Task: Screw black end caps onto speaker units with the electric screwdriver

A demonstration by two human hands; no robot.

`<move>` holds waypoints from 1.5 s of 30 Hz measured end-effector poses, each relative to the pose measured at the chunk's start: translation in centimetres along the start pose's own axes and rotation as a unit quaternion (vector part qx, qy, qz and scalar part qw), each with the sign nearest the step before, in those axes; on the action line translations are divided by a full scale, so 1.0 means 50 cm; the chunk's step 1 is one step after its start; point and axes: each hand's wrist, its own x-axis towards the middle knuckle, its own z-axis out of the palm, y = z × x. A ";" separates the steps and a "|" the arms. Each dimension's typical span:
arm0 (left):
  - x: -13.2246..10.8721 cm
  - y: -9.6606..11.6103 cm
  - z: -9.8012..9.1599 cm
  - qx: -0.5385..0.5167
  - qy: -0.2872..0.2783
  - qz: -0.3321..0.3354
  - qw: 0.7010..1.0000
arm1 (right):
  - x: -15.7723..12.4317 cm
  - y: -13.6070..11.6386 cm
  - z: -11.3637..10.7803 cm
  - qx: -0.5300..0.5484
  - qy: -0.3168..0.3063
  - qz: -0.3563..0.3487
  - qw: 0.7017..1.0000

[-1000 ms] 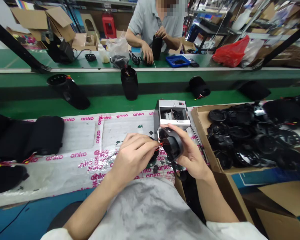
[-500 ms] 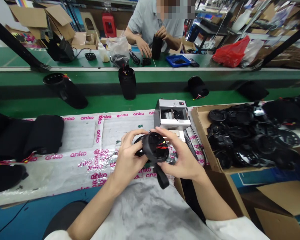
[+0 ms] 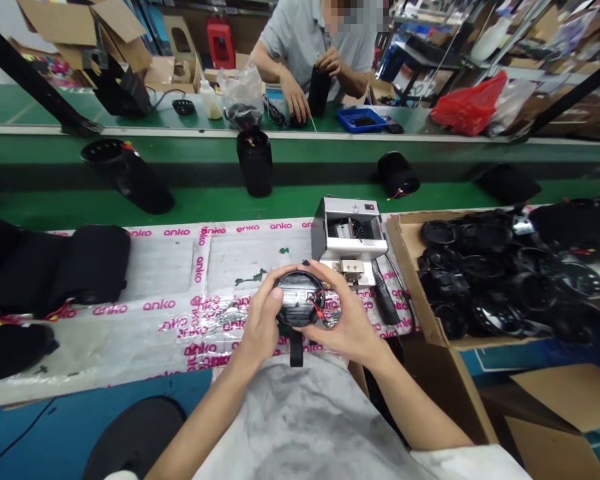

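Head view: the left hand [image 3: 263,320] and right hand [image 3: 343,313] hold a round black plastic housing [image 3: 299,293] between them over the worktop [image 3: 145,267], fingers curled around its rim, with red wires [image 3: 318,308] at its open face and a black strap [image 3: 296,350] hanging below. Just beyond the right hand stands a silver metal machine [image 3: 349,230]; further right, a cardboard box [image 3: 403,267] holds heaped black housings [image 3: 473,267]

Room over the printed plastic sheet [image 3: 155,280] leftward, silver machine [image 3: 349,230] just ahead of the right hand [image 3: 345,320], cardboard box [image 3: 405,267] rightward
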 end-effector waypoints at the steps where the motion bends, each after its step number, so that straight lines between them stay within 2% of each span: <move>1: 0.000 -0.004 0.006 0.007 0.012 0.015 1.000 | -0.008 0.004 0.006 0.040 0.008 0.009 0.999; 3: -0.002 -0.009 0.016 0.023 0.035 0.036 0.998 | -0.024 0.011 0.021 0.145 0.043 0.024 0.988; 5: -0.009 -0.011 0.023 0.035 0.064 0.042 0.996 | -0.038 0.014 0.040 0.238 0.100 0.051 0.965; 7: -0.021 -0.012 0.029 0.026 0.107 0.052 0.993 | -0.050 0.012 0.063 0.291 0.155 0.081 0.941; 9: -0.034 -0.015 0.039 0.007 0.147 0.066 0.987 | -0.061 0.005 0.085 0.303 0.191 0.105 0.928; 12: -0.051 -0.018 0.060 -0.004 0.188 0.086 0.978 | -0.073 -0.010 0.105 0.277 0.222 0.135 0.925; 16: -0.059 -0.004 0.081 -0.008 0.221 0.061 0.973 | -0.079 -0.027 0.104 0.251 0.214 0.132 0.935; 19: -0.048 0.012 0.065 -0.005 0.195 0.018 0.981 | -0.073 -0.032 0.100 0.257 0.200 0.149 0.934; 22: -0.028 0.014 0.035 -0.028 0.139 -0.004 0.990 | -0.064 -0.028 0.106 0.302 0.219 0.163 0.913; 25: -0.015 0.003 0.028 -0.041 0.124 0.017 0.991 | -0.061 -0.021 0.119 0.348 0.262 0.173 0.883; 28: -0.015 -0.010 0.044 -0.015 0.138 0.038 0.990 | -0.067 -0.018 0.130 0.347 0.279 0.192 0.875; 32: -0.022 -0.012 0.061 0.018 0.127 0.029 0.991 | -0.071 -0.025 0.125 0.310 0.270 0.204 0.888; 36: -0.009 0.006 0.039 0.044 0.095 0.026 0.994 | -0.063 -0.029 0.104 0.267 0.254 0.188 0.911; 42: 0.057 0.050 -0.019 0.044 -0.084 -0.043 0.995 | -0.055 -0.028 0.103 0.255 0.251 0.174 0.917; 45: 0.078 0.047 -0.024 -0.001 -0.118 -0.044 0.992 | -0.060 -0.020 0.095 0.232 0.242 0.156 0.929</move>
